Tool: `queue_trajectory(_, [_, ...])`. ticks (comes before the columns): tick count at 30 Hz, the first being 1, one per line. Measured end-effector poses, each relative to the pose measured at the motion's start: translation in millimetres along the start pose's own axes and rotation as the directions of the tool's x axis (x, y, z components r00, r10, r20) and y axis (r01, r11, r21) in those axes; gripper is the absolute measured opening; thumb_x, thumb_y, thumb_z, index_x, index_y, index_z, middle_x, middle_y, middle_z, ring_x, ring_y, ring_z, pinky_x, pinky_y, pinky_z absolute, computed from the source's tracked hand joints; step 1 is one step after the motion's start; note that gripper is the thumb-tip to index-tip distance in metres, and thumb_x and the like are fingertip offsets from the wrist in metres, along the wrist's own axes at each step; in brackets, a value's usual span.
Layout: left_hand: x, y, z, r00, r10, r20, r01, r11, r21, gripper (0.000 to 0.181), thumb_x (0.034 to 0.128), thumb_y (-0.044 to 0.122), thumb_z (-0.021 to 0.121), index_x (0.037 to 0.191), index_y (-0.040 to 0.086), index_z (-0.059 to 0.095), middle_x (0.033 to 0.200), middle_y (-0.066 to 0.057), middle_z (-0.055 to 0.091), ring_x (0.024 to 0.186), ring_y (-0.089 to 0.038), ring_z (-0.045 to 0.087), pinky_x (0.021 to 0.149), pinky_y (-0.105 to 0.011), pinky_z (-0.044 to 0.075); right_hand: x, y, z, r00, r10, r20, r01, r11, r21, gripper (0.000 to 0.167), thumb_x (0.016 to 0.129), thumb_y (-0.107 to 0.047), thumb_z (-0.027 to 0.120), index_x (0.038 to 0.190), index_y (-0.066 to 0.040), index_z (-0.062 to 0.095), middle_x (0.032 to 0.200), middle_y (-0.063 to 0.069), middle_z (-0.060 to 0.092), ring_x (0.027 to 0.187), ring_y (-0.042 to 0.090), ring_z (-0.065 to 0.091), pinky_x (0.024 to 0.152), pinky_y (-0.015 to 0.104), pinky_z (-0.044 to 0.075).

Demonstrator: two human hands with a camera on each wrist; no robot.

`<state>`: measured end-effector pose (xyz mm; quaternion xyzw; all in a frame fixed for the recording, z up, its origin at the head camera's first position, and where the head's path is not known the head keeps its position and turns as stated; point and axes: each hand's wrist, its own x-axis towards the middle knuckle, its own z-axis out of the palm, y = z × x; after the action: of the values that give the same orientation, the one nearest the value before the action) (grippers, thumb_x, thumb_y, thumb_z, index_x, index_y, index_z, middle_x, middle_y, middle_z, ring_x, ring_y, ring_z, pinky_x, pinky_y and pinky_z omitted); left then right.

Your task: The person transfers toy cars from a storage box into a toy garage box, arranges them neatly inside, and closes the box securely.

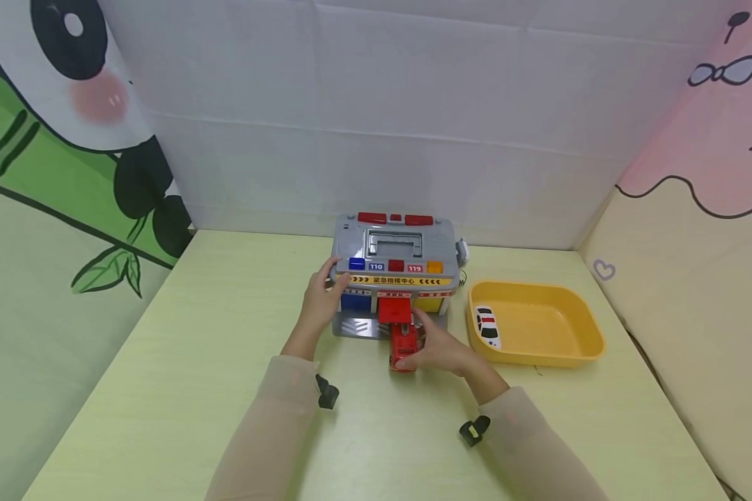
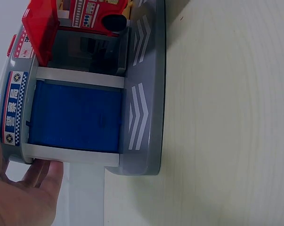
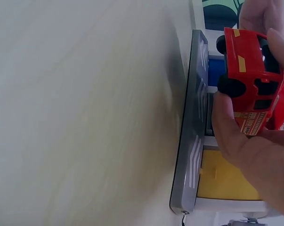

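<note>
A grey toy rescue station (image 1: 391,282) stands on the table against the back wall. Its middle red door (image 1: 394,310) is swung up, while the blue door (image 2: 76,115) and the yellow door (image 3: 226,179) are down. My left hand (image 1: 321,303) grips the station's left side by the roof edge. Between thumb and fingers, my right hand (image 1: 441,348) holds a red toy fire truck (image 1: 404,348) in front of the middle bay. The truck's rear end is under the raised door, and its front faces me. In the right wrist view its wheels appear off the table.
A yellow tray (image 1: 548,323) sits to the right of the station, with a white toy police car (image 1: 487,327) against its left wall. The pale table (image 1: 225,390) is bounded by a white cloth wall (image 1: 413,104) behind and printed panels at both sides.
</note>
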<state>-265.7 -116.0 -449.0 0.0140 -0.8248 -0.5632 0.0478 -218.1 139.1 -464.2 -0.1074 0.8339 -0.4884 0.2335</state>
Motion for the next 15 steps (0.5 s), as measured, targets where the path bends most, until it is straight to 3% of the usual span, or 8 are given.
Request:
queue_trajectory(7, [-1.5,1.4,-1.8,1.0,-0.002,0.0,0.002,1.0,-0.007,0.049,0.0997,0.037,0.054,0.144,0.02,0.044,0.137,-0.022,0.042,0.12,-0.04,0.049,0.096,-0.054,0.043,5.7,-4.8,5.7,0.999,-0.048,-0.017,0.048,0.999,0.013,0.114,0.07,-0.026,0.09,0.156,-0.021,0.016,0.138,0.01,0.043,0.118,0.029,0.043,0.097,0.045,0.044])
queue_trajectory(15, [-2.1,2.2,-1.6,1.0,-0.003,0.002,0.003,1.0,0.005,0.049,0.1,0.038,0.053,0.145,0.02,0.043,0.138,-0.022,0.041,0.121,-0.04,0.048,0.097,-0.054,0.042,13.5,-1.8,12.9,0.996,-0.034,-0.08,0.036,0.999,0.023,0.106,0.071,-0.024,0.089,0.155,-0.019,0.024,0.134,0.009,0.048,0.118,0.029,0.044,0.097,0.047,0.044])
